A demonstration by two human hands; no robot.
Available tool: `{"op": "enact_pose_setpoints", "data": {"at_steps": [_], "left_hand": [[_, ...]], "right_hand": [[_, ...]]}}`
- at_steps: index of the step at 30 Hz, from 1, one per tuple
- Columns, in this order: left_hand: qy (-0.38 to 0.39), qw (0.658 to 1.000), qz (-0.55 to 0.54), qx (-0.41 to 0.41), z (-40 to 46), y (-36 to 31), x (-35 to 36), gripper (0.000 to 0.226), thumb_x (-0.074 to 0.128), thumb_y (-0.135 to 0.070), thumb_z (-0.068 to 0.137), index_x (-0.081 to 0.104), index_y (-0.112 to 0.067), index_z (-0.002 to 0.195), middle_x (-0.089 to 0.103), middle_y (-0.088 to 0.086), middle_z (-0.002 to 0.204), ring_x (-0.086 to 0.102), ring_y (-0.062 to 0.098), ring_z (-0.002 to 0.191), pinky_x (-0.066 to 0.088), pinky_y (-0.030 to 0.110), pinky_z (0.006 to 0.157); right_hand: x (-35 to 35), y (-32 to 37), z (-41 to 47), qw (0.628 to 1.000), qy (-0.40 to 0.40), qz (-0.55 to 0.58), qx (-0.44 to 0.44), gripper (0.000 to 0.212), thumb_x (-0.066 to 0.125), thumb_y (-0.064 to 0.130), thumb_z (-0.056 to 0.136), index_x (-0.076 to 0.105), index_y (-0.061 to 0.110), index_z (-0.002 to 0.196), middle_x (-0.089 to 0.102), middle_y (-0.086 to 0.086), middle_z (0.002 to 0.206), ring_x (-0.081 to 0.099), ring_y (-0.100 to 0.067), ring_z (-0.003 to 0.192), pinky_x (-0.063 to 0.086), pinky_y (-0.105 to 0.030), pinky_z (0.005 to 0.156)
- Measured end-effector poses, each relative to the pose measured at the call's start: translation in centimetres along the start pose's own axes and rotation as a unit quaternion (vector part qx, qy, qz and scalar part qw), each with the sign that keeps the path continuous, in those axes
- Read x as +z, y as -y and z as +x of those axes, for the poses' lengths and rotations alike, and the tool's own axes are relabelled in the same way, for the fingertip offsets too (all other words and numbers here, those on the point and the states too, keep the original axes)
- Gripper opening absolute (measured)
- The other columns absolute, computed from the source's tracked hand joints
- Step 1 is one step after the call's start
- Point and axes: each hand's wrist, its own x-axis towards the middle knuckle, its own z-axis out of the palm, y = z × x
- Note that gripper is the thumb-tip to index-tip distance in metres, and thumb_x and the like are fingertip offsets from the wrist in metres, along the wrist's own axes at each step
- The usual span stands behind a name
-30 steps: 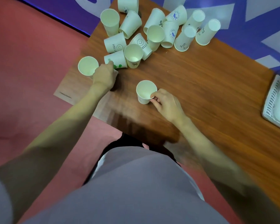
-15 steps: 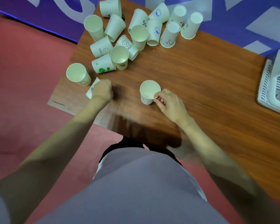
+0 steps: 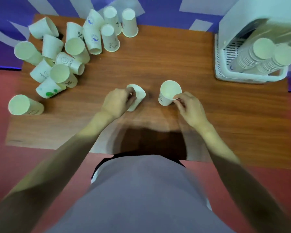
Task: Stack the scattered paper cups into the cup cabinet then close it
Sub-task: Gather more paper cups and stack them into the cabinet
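Note:
My left hand (image 3: 117, 102) grips a white paper cup (image 3: 138, 95) tilted on its side over the middle of the wooden table (image 3: 158, 61). Just to its right, my right hand (image 3: 189, 107) pinches the rim of an upright paper cup (image 3: 168, 92) that stands on the table. Several more paper cups (image 3: 65, 52) lie scattered and toppled at the table's back left, and one cup (image 3: 23, 105) stands alone near the left edge. The white cup cabinet (image 3: 252, 47) sits open at the back right, with two tall cup stacks (image 3: 265, 54) in it.
A purple and white wall (image 3: 166, 9) runs behind the table. Red floor (image 3: 0, 132) lies to the left and in front. My grey-clad body (image 3: 141, 190) is close to the table's front edge.
My left hand has carried its cup from the left side toward the middle, near the right hand's cup. The view has swung right, bringing the cabinet and its stacks into sight.

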Motion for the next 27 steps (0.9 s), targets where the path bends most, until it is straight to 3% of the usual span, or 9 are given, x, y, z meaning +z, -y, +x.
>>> {"op": "enact_pose_setpoints", "data": {"at_steps": [4,10,14,16,20,25,27], "left_hand": [[-0.006,0.997,-0.034,0.064,3.9,-6.3,1.8,0.007,0.058,-0.022,0.091,0.061,-0.016,0.094,0.07,0.003,0.08,0.063,0.029,0.071,0.045,0.033,0.057],[-0.011,0.984,-0.089,0.152,10.2,-16.3,3.3,0.008,0.062,-0.02,0.088,0.064,-0.015,0.094,0.07,0.002,0.084,0.063,0.025,0.074,0.05,0.036,0.063],[-0.058,0.964,-0.159,0.207,14.1,-23.4,2.9,0.01,0.06,-0.02,0.088,0.065,-0.012,0.092,0.068,-0.002,0.082,0.06,0.012,0.069,0.045,0.022,0.064],[-0.085,0.95,-0.194,0.23,15.8,-26.6,2.5,0.011,0.058,-0.022,0.089,0.064,-0.014,0.091,0.068,-0.003,0.082,0.063,0.011,0.073,0.051,0.026,0.066],[-0.13,0.933,-0.217,0.256,19.5,-31.6,2.6,0.013,0.055,-0.022,0.091,0.063,-0.012,0.09,0.066,-0.003,0.079,0.062,0.012,0.072,0.051,0.035,0.066],[-0.12,0.943,-0.189,0.248,22.4,-33.6,4.2,0.009,0.056,-0.022,0.089,0.063,-0.016,0.088,0.065,-0.007,0.077,0.06,0.008,0.071,0.051,0.038,0.066],[-0.114,0.945,-0.183,0.247,22.7,-33.4,5.0,0.008,0.057,-0.021,0.089,0.063,-0.016,0.087,0.065,-0.008,0.076,0.059,0.008,0.07,0.051,0.038,0.066]], "right_hand": [[-5.0,-5.6,-1.7,0.997,-0.063,-0.005,0.045,0.016,0.058,0.017,0.092,0.066,0.01,0.103,0.062,-0.01,0.094,0.061,-0.028,0.078,0.051,-0.044,0.065],[-12.9,-12.9,-2.8,0.983,-0.159,-0.015,0.094,0.013,0.055,0.019,0.094,0.063,0.011,0.102,0.061,-0.007,0.091,0.057,-0.023,0.072,0.048,-0.039,0.063],[-18.1,-15.7,-2.7,0.963,-0.248,-0.009,0.103,0.015,0.055,0.017,0.095,0.064,0.007,0.1,0.063,-0.012,0.088,0.056,-0.022,0.075,0.043,-0.029,0.066],[-20.2,-16.6,-2.2,0.949,-0.295,-0.012,0.11,0.016,0.054,0.017,0.094,0.064,0.005,0.098,0.062,-0.013,0.087,0.057,-0.024,0.076,0.041,-0.027,0.067],[-23.0,-19.3,-0.7,0.918,-0.375,-0.019,0.125,0.019,0.053,0.018,0.094,0.064,0.003,0.099,0.062,-0.016,0.085,0.057,-0.029,0.076,0.044,-0.038,0.069],[-23.1,-21.6,1.3,0.92,-0.372,-0.004,0.124,0.018,0.054,0.017,0.093,0.065,0.003,0.097,0.061,-0.016,0.085,0.055,-0.024,0.073,0.039,-0.024,0.066],[-22.4,-22.3,1.8,0.924,-0.361,-0.004,0.128,0.018,0.053,0.018,0.094,0.065,0.005,0.097,0.061,-0.014,0.084,0.055,-0.023,0.073,0.039,-0.025,0.065]]}}
